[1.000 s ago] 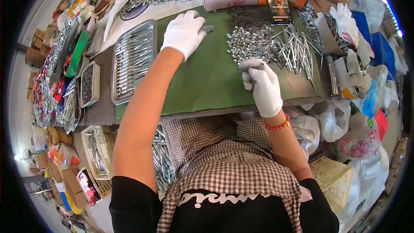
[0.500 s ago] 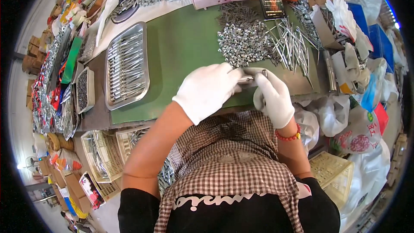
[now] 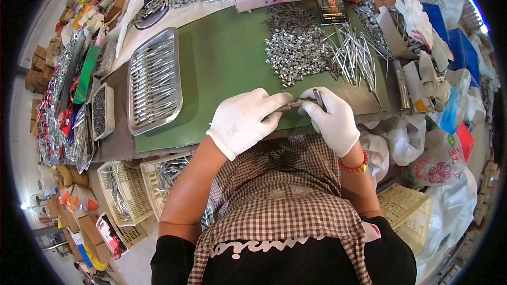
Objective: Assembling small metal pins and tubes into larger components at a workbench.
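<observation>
- Head view: slim metal piece (image 3: 291,106) held between my hands, above the near side of the counter (image 3: 222,55).
- Left hand (image 3: 244,120): fingers pinched on one end.
- Right hand (image 3: 334,121): fingers closed around a dark rod (image 3: 319,99), touching the piece's other end.
- I'd keep both ends aligned, pressing gently.

No longer reaching beside the tray (image 3: 178,71) with the left hand (image 3: 244,121), as 1.0 s ago; now meeting the right hand (image 3: 337,120), gripping a metal piece (image 3: 293,105) between both, farther from the silver pile (image 3: 296,55) than 0.5 s ago.
</observation>
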Tool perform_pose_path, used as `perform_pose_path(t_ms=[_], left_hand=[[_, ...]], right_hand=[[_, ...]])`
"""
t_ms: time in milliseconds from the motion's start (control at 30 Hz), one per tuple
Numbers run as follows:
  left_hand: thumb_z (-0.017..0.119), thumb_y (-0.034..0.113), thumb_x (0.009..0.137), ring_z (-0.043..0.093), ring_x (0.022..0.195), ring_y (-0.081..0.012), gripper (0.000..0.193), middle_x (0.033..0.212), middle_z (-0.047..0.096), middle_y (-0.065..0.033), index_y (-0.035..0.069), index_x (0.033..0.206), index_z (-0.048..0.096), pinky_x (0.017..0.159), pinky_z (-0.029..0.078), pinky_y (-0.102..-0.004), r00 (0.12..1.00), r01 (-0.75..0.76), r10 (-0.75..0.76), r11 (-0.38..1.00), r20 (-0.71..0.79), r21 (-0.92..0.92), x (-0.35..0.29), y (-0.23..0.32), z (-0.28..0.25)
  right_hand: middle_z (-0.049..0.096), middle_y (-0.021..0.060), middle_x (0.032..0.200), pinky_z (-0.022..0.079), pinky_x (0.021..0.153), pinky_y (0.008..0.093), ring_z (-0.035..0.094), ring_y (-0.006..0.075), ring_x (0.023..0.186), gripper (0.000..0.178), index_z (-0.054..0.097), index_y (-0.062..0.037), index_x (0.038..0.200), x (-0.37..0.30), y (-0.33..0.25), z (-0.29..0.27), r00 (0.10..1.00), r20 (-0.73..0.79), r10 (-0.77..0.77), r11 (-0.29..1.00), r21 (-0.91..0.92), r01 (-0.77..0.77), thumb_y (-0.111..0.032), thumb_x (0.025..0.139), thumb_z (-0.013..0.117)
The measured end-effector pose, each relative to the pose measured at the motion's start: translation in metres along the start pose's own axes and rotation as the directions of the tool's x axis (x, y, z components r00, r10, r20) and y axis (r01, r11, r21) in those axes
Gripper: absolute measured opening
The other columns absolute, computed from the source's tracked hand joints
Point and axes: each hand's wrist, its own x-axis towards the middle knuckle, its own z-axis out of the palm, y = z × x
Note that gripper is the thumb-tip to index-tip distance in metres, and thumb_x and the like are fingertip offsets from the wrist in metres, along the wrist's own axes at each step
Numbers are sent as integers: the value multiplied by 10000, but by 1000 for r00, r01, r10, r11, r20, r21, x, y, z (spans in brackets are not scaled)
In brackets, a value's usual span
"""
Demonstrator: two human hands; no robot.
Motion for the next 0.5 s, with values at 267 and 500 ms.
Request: perform_pose_path(t_ms=[267, 500], left_hand=[[627, 180, 832, 622, 684, -269, 240, 785, 600, -60, 220, 1065, 668, 611, 514, -364, 999, 26, -26, 1000, -42, 1, -1, 4, 6], [604, 179, 836, 605, 613, -273, 217, 760, 572, -66, 227, 1041, 655, 551, 498, -377, 992, 126, -122, 984, -39, 128, -7, 14, 13]], right_hand=[[673, 83, 880, 500, 718, 284, 633, 158, 762, 176, 650, -24, 1037, -2, 3, 2, 997, -32, -70, 997, -21, 69, -98, 878, 633], [647, 126, 948, 515, 744, 367, 648, 303, 858, 152, 695, -83, 970, 37, 7, -25, 865, -305, -398, 818, -545, 184, -158, 851, 636]])
